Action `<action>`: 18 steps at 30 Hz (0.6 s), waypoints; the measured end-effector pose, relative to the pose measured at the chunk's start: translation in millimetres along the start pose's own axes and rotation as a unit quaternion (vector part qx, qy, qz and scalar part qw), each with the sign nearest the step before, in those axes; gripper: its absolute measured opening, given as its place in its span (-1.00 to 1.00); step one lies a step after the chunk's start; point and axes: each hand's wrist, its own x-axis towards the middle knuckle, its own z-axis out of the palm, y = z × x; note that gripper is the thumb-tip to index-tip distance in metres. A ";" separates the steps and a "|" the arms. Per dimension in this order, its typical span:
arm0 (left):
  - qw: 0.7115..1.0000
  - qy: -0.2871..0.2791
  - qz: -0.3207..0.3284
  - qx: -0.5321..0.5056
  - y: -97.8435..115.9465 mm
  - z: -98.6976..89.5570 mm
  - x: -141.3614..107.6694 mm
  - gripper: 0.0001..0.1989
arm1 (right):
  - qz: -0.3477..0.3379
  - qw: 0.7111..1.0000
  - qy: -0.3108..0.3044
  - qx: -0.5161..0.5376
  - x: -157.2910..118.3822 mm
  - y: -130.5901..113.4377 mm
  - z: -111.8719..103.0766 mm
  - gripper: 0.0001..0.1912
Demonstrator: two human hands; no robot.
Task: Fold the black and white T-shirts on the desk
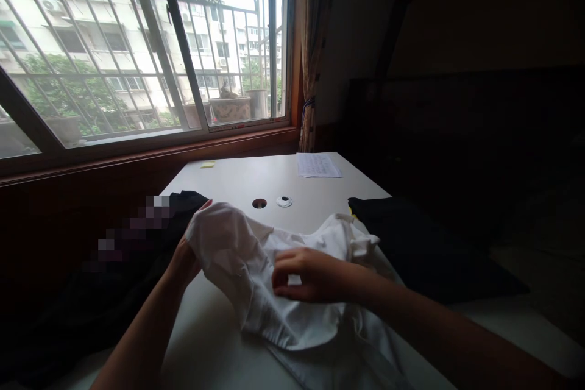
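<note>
A crumpled white cloth garment (pixel 228 237) lies across the middle of the white table, its left part lifted. My left hand (pixel 188 250) holds that raised left end, with the fingers mostly behind the fabric. Over the middle of the garment is my right hand (pixel 299 274), its fingers curled and thumb bent toward them, a small gap showing between. Whether the right fingertips pinch any fabric is too unclear to tell.
Dark clothing lies at the left (pixel 183 213) and right (pixel 411 244) sides of the table (pixel 247 180). Farther back are papers (pixel 319 165), a yellow note (pixel 208 164), a round hole (pixel 259 203) and a white round cover (pixel 284 202). A window and curtain stand behind.
</note>
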 end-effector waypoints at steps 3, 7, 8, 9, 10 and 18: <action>0.999 0.000 -0.023 -0.034 0.6 5.6 -1.4 -0.23 | 0.084 0.991 0.068 -0.083 9.6 26.5 -8.3 -0.73; 0.996 -0.023 -0.040 -0.076 3.3 12.1 -1.4 -0.26 | 0.135 0.984 -0.036 -0.106 12.9 52.4 6.7 -0.59; 0.995 -0.024 -0.043 -0.082 4.1 13.6 -1.8 -0.28 | 0.132 0.984 -0.049 -0.109 13.6 54.0 13.5 -0.60; 0.995 -0.025 -0.046 -0.086 4.6 14.9 -2.3 -0.30 | 0.124 0.985 -0.057 -0.109 14.6 53.4 20.3 -0.60; 0.995 -0.026 -0.050 -0.088 4.7 15.7 -3.0 -0.32 | 0.113 0.986 -0.063 -0.105 16.1 50.9 26.6 -0.58; 0.986 -0.069 -0.119 -0.090 -8.6 17.8 -6.7 -0.27 | -0.021 0.989 -0.116 -0.084 40.3 14.3 35.8 -0.72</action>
